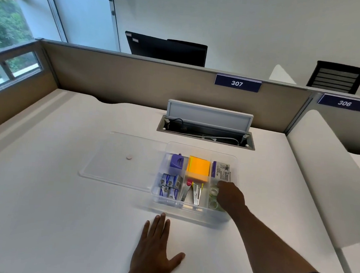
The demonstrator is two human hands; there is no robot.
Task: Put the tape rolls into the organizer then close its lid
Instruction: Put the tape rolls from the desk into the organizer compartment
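A clear plastic organizer stands on the white desk. Its front right compartment holds clear tape rolls, one by my fingertips and another nearer me. My right hand reaches into that compartment with its fingers curled down on the farther tape roll. My left hand lies flat and spread on the desk just in front of the organizer, holding nothing. The clear lid lies flat on the desk to the organizer's left, partly under its edge.
Other compartments hold a purple item, orange sticky notes, staple boxes, staplers and a printed packet. An open cable hatch sits behind the organizer. Partition walls bound the desk at the back and right.
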